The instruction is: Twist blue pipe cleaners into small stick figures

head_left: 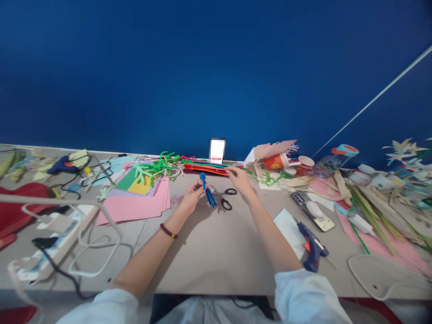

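We record the left hand (191, 197) closed on the blue pipe-cleaner figure (209, 193), its head above the fingers, near the bench's far edge beside the scissors (225, 199), while the right hand (240, 179) rests at the pipe-cleaner bundle (202, 167), grip not discernible.

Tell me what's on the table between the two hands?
Black-handled scissors lie between the left hand, holding a blue pipe-cleaner figure, and the right hand; head view.

Glue gun (312, 245) right; pink paper (135, 204), power strip (50, 243) left.
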The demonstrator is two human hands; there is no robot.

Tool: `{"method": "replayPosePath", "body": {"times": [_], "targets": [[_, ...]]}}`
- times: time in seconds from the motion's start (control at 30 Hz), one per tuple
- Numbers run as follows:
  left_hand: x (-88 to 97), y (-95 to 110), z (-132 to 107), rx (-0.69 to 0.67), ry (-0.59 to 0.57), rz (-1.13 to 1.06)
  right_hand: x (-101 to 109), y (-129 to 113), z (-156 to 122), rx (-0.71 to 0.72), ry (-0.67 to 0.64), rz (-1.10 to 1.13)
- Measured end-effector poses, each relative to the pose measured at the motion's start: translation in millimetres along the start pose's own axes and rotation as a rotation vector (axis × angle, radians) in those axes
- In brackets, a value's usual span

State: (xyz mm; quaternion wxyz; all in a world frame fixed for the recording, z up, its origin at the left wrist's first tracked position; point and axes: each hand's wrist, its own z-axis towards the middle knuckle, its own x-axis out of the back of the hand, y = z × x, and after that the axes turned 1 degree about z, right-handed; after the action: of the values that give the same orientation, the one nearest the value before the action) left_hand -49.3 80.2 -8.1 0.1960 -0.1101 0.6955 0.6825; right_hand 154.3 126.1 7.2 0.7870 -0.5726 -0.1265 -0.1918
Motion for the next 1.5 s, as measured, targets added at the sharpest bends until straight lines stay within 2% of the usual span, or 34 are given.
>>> {"method": "replayPosePath", "body": {"times": [0.1,0.17,0.27,0.33,0.43,0.57,0.7,0.87,1.07,1.3,1.5], "targets": [[-1.4,8,-1,-0.192,0.001,0.325,-3,4,20,0.067,-0.008,-0.117],[-0.8,13,-2,-0.325,0.013,0.655,-5,7,32,0.1,-0.005,-0.229],[0.7,13,1,-0.5,0.02,1.114,-10,11,46,0.072,-0.084,-0.447],[0.7,10,8,-0.609,-0.005,1.323,-15,12,51,0.042,-0.134,-0.548],[-1.2,2,26,-0.741,-0.077,1.493,-22,14,53,0.011,-0.136,-0.587],[-3.7,-12,53,-0.822,-0.093,1.546,-27,17,52,-0.009,-0.146,-0.688],[0.1,-24,68,-0.772,-0.105,1.58,-25,19,52,0.051,-0.189,-0.759],[7.3,-29,68,-0.671,-0.142,1.645,-21,18,52,0.088,-0.215,-0.776],[9.3,-31,67,-0.646,-0.157,1.633,-25,24,52,0.098,-0.191,-0.848],[14.4,-36,68,-0.646,-0.153,1.619,-31,25,47,0.118,-0.07,-0.92],[14.3,-36,68,-0.66,-0.169,1.602,-26,22,47,0.064,0.011,-0.796]]}}
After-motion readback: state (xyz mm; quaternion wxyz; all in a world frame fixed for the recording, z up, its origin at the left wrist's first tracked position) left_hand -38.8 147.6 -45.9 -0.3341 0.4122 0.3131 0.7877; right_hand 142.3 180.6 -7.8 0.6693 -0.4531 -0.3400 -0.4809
